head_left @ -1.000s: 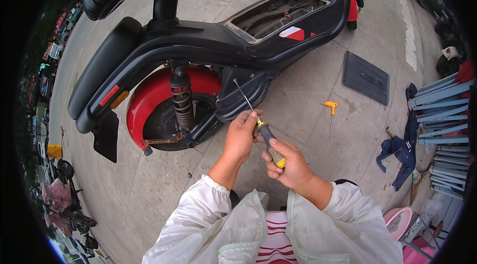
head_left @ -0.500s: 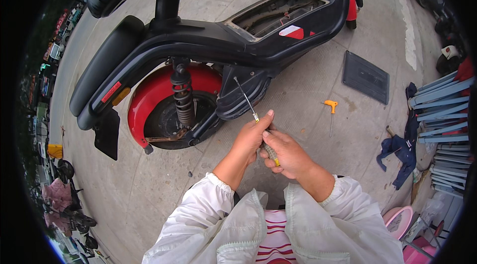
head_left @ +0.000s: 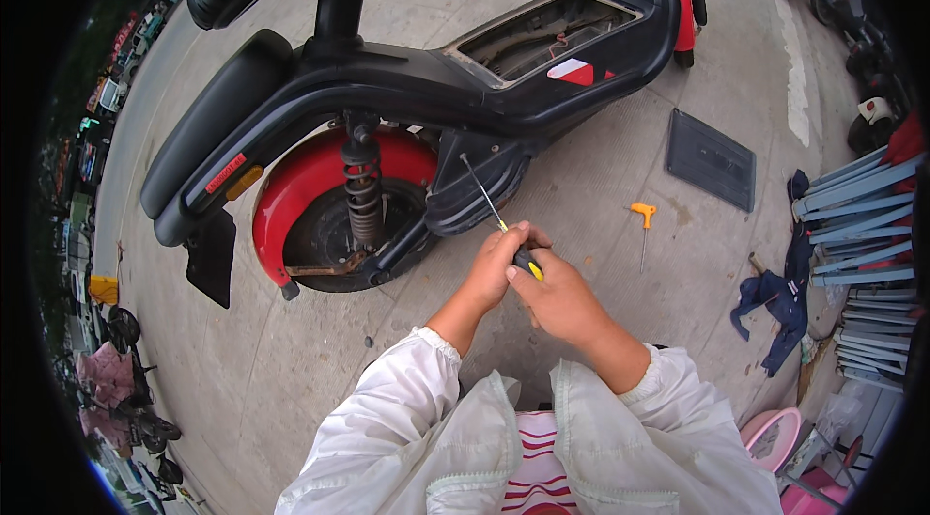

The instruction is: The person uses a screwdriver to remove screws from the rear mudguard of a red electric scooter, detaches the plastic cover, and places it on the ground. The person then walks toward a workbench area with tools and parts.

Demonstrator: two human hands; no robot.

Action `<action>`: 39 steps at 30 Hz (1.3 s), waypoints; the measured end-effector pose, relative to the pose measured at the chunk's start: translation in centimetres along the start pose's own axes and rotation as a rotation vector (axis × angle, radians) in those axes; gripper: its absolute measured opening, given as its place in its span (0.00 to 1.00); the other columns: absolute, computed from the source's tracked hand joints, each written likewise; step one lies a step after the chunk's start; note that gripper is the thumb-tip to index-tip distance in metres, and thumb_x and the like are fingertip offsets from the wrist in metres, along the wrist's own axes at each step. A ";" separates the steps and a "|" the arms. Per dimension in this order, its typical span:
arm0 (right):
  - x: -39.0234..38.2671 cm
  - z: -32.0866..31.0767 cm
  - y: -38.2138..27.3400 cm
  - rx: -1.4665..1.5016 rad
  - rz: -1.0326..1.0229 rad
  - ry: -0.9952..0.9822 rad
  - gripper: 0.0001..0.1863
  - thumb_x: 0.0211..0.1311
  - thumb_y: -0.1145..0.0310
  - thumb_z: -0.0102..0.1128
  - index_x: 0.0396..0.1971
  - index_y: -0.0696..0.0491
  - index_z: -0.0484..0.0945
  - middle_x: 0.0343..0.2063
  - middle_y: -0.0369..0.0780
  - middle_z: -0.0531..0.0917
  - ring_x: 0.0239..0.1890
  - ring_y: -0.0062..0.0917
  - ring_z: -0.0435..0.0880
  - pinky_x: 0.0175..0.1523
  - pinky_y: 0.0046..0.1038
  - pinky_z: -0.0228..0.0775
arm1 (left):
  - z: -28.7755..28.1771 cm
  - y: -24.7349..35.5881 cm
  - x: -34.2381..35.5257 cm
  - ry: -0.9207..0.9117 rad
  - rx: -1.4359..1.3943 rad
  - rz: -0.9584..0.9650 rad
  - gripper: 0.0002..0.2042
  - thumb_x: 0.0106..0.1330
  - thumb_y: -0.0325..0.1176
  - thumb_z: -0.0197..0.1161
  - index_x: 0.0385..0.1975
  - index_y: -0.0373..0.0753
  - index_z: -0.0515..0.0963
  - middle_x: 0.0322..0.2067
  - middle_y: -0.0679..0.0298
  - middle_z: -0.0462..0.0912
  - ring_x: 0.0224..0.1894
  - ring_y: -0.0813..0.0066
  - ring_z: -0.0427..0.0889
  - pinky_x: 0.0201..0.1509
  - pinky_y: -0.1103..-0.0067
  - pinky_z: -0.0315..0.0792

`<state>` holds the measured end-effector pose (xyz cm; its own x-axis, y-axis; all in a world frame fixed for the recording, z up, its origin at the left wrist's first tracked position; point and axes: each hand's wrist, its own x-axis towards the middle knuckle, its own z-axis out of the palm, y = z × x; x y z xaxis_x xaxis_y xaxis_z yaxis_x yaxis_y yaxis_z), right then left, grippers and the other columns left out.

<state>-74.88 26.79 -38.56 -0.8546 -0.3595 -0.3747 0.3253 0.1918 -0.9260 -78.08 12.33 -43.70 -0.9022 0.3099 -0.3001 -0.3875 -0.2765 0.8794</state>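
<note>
My left hand and my right hand are closed together round the grey, black and yellow handle of a screwdriver. Its thin shaft runs up and left to a spot on the black plastic side cover below the frame of a black and red scooter. Beside the cover are the coil shock absorber and the red rear fender. The scooter's floor compartment is uncovered, with wiring inside.
To the right lie a black flat panel, an orange-handled hex key and dark blue cloth. Stacked pale blue metal pieces and pink basins line the right. Parked vehicles stand at both edges.
My right hand has shifted its grip on the screwdriver, rotating over the handle. My left hand has moved slightly right and up to the handle. The shaft stays at the side cover.
</note>
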 end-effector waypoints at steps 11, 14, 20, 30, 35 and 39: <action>0.2 -1.5 -1.8 0.860 0.431 -0.332 0.14 0.69 0.65 0.56 0.50 0.54 0.73 0.33 0.37 0.78 0.24 0.18 0.74 0.26 0.22 0.65 | -0.3 3.0 -1.4 0.326 0.004 -0.316 0.27 0.75 0.60 0.44 0.28 0.41 0.75 0.24 0.70 0.75 0.22 0.83 0.66 0.25 0.81 0.56; -0.1 0.1 -1.8 -0.037 0.114 -0.048 0.16 0.66 0.66 0.58 0.48 0.59 0.71 0.35 0.46 0.81 0.27 0.33 0.81 0.31 0.33 0.72 | 0.2 2.3 -2.0 0.240 0.120 -0.254 0.28 0.74 0.61 0.45 0.28 0.41 0.78 0.23 0.72 0.74 0.23 0.83 0.65 0.27 0.81 0.58; -0.2 -0.1 -2.1 -0.134 0.076 -0.010 0.18 0.65 0.65 0.59 0.49 0.60 0.70 0.28 0.45 0.79 0.25 0.30 0.79 0.26 0.33 0.69 | 0.6 2.6 -2.2 0.265 0.158 -0.160 0.25 0.73 0.57 0.51 0.30 0.39 0.79 0.22 0.71 0.74 0.22 0.84 0.63 0.25 0.82 0.57; 1.1 -0.8 -1.6 0.935 0.352 -0.438 0.19 0.71 0.64 0.47 0.57 0.57 0.67 0.29 0.37 0.74 0.20 0.21 0.73 0.20 0.24 0.64 | 0.2 4.1 -2.9 0.305 -0.074 -0.159 0.22 0.73 0.55 0.52 0.35 0.40 0.79 0.22 0.73 0.73 0.23 0.85 0.65 0.26 0.83 0.57; 0.6 1.1 -2.0 -0.563 -0.055 0.012 0.17 0.70 0.65 0.51 0.53 0.57 0.69 0.28 0.39 0.77 0.21 0.24 0.76 0.22 0.24 0.66 | -0.8 2.7 -2.7 0.300 0.207 -0.138 0.21 0.72 0.53 0.55 0.34 0.39 0.79 0.24 0.72 0.75 0.24 0.85 0.66 0.27 0.83 0.60; 0.6 0.7 -2.3 -0.257 0.044 0.011 0.16 0.69 0.64 0.53 0.51 0.56 0.70 0.29 0.40 0.79 0.21 0.26 0.77 0.22 0.24 0.66 | -0.6 3.1 -2.9 0.261 0.184 -0.154 0.20 0.69 0.49 0.62 0.35 0.34 0.80 0.28 0.66 0.79 0.29 0.81 0.73 0.33 0.81 0.67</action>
<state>-75.92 25.51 -36.68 -0.8470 -0.3359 -0.4121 0.2495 0.4333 -0.8660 -76.78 10.04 -40.30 -0.8632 0.0857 -0.4976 -0.5034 -0.0686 0.8613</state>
